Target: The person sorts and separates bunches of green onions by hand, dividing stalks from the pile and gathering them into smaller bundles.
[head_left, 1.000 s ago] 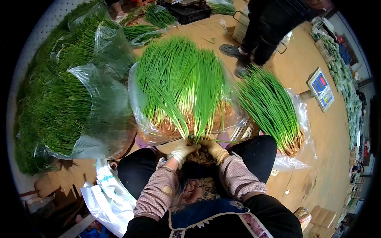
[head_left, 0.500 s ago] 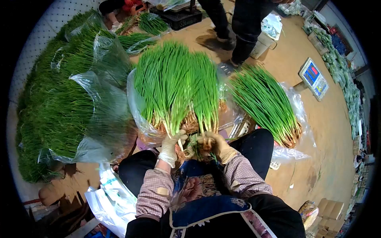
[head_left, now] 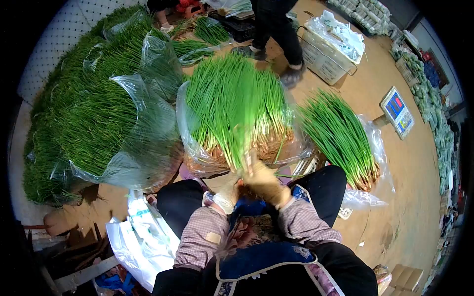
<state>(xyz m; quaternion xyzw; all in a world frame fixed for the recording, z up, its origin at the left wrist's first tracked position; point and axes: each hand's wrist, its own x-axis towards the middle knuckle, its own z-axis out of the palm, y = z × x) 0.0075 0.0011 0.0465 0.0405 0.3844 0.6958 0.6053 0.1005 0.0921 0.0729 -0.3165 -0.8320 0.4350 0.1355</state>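
Both hands wear pale gloves and meet above my lap. My left hand [head_left: 228,191] is closed round the lower ends of a few spring onions [head_left: 233,148], whose green tops point away from me. My right hand [head_left: 266,183] is close beside it, partly smeared by motion, its fingers round the pale stems of blurred stalks. Just beyond the hands, many spring onions [head_left: 210,106] lie in an open clear plastic bag [head_left: 182,118], roots towards me. Their brown roots [head_left: 276,153] show at the near edge.
On the left is a large heap of spring onions [head_left: 98,113] partly under plastic. A bundle of spring onions [head_left: 338,135] lies at right, near a scale display [head_left: 397,113]. White bags [head_left: 143,241] sit by my left knee. A person's legs [head_left: 279,34] and a crate [head_left: 323,56] are beyond.
My right hand has moved left, from holding its own stalks apart to beside my left hand. The view has shifted slightly, and the person beyond has stepped left, exposing the crate.
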